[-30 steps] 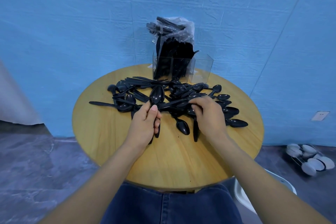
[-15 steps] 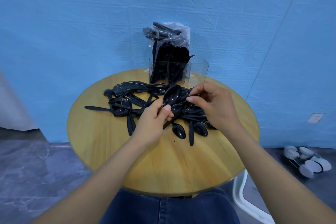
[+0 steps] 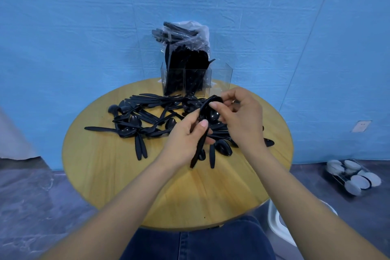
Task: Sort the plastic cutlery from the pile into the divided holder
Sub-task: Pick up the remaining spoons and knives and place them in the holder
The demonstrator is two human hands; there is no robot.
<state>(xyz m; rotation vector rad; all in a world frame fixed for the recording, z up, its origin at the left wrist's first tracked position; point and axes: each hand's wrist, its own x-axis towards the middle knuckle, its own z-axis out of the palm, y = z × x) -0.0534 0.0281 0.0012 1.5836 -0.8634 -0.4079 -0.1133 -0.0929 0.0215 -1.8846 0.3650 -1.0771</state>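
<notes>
A pile of black plastic cutlery [image 3: 147,116] lies spread over the far half of the round wooden table [image 3: 118,175]. Behind it stands the clear divided holder [image 3: 221,76]; its left and middle compartments are packed with black cutlery, its right compartment looks empty. My left hand [image 3: 185,141] grips the handles of a small stack of black spoons [image 3: 207,116] held above the table. My right hand [image 3: 238,116] pinches the bowl end of that stack from the right with thumb and fingertips.
A clear plastic bag of more black cutlery [image 3: 181,34] rests on top of the holder against the blue wall. A wire rack of white dishes [image 3: 352,175] sits on the floor at the right. A white chair edge [image 3: 276,217] shows beside my lap.
My left hand has lifted the spoons higher and turned them. My right hand has come in from the pile and now pinches the bowl end of the stack.
</notes>
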